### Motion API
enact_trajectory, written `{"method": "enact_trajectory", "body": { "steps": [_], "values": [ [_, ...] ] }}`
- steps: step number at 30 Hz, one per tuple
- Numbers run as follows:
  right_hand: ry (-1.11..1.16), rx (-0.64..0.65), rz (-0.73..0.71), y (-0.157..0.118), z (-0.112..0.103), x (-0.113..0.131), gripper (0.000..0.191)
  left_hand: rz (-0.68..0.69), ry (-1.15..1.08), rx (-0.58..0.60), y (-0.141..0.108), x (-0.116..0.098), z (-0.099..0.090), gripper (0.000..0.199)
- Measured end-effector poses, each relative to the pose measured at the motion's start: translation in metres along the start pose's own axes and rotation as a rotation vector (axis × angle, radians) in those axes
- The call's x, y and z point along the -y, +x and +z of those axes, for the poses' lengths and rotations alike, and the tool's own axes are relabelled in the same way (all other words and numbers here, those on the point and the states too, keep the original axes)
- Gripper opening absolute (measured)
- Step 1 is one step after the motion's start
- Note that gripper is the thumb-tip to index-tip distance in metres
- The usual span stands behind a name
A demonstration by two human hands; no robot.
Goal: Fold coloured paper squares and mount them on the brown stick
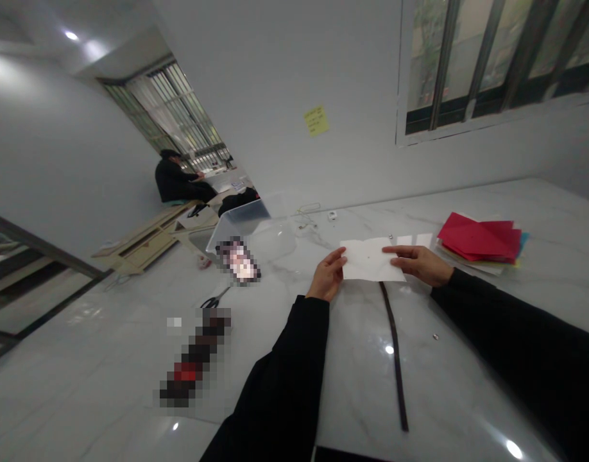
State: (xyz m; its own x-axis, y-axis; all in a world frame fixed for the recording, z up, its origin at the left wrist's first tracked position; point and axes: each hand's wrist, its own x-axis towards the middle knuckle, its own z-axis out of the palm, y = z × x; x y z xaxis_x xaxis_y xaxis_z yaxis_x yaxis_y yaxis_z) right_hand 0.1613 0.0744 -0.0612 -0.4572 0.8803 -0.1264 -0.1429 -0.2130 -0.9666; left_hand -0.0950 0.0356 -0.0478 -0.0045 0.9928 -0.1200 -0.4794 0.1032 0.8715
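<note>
A white sheet of paper (pixel 369 261) with a small dark mark near its middle is held up over the marble-patterned table. My left hand (pixel 328 274) pinches its left edge between thumb and fingers. On the right edge, my right hand (pixel 417 263) grips the sheet, its index finger stretched along the top. A long dark strip (pixel 395 353) lies on the table below the sheet, its upper end hidden by the paper. Behind my right hand, white paper pieces (pixel 423 240) lie on the table.
Red, blue and yellow sheets (pixel 480 237) are stacked at the right. Scissors (pixel 215 299), a blurred-out phone-like object (pixel 239 261), a clear plastic bin (pixel 241 221) and a pixelated dark item (pixel 196 359) are at the left. A person (pixel 174 178) sits in the background.
</note>
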Motion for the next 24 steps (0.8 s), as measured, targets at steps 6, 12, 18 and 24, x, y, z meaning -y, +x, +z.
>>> {"method": "enact_trajectory", "body": {
  "steps": [6,12,18,24],
  "values": [
    [0.031,-0.051,-0.041,0.006,-0.007,-0.007,0.049,0.027,0.070,0.051,0.000,0.004,0.000,0.049],
    [-0.024,-0.098,-0.078,0.006,-0.007,-0.010,0.051,0.085,0.076,0.047,0.001,0.002,0.000,0.053],
    [-0.053,-0.016,-0.064,0.003,0.001,-0.011,0.055,-0.035,-0.013,0.141,-0.009,-0.003,0.007,0.059],
    [-0.146,0.025,-0.073,0.001,0.005,-0.014,0.050,0.076,0.098,-0.006,-0.011,0.000,0.018,0.047]
  ]
}}
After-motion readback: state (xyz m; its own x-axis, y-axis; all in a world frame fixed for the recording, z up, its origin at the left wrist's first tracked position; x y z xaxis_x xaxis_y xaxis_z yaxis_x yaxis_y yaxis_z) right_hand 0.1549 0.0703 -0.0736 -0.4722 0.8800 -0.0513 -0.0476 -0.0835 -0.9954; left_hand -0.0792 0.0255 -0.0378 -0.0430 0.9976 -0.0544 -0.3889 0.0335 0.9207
